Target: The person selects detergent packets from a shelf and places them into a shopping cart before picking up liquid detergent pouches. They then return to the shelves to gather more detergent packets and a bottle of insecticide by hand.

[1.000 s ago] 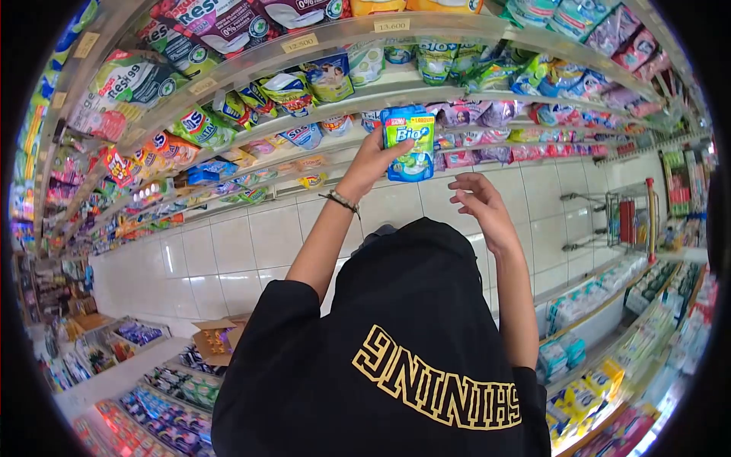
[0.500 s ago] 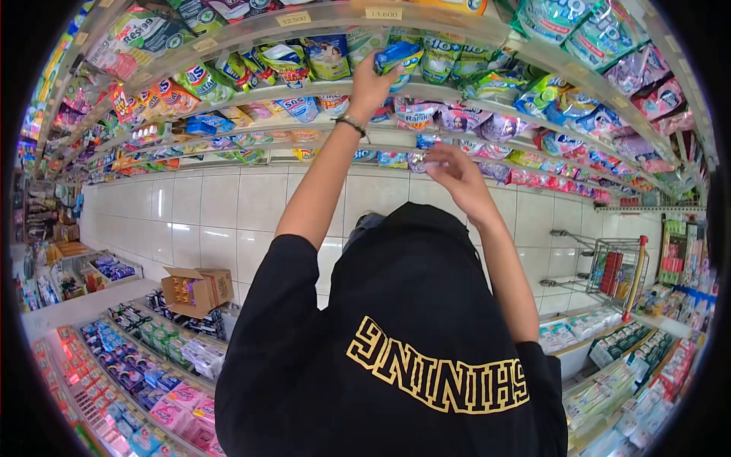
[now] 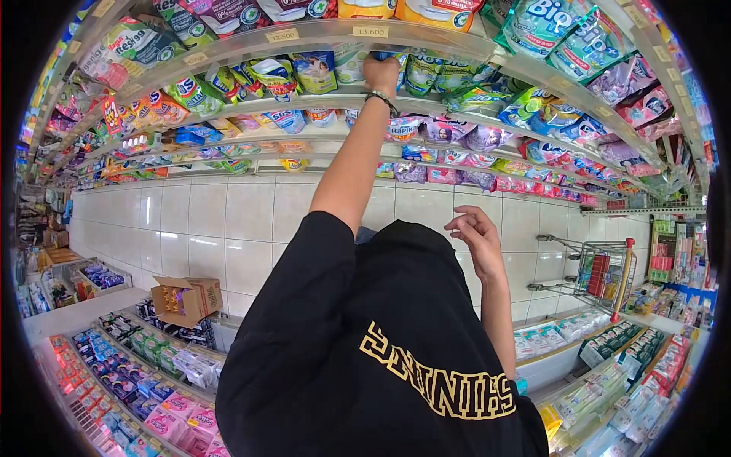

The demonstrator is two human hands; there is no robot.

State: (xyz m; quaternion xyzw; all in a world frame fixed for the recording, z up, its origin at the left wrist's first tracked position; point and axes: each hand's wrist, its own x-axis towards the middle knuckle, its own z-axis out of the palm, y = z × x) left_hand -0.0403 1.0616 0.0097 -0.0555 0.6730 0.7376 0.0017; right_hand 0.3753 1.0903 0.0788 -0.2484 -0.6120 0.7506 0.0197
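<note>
My left hand [image 3: 381, 74], with a dark bracelet at the wrist, reaches into the upper shelf. Its fingers are closed on a blue-topped pouch [image 3: 389, 55], mostly hidden behind the hand and under the shelf edge above. Beside it, on the left, stands a pale green pouch [image 3: 351, 64]; to the right are green pouches [image 3: 423, 73]. My right hand [image 3: 478, 234] hangs over the floor in front of my body, away from the shelves. Its fingers are loosely bent and apart, holding nothing.
Shelf rows of pouches curve across the front, with a price tag [image 3: 370, 31] on one edge. A shopping cart [image 3: 603, 273] stands on the tiled floor [image 3: 251, 206] at right. An open cardboard box [image 3: 199, 297] sits behind left, near low racks of packets [image 3: 171, 419].
My left hand has pushed the blue-topped pouch deeper into the shelf row. My right hand has drawn back from the lower shelves toward my body and dropped lower in view.
</note>
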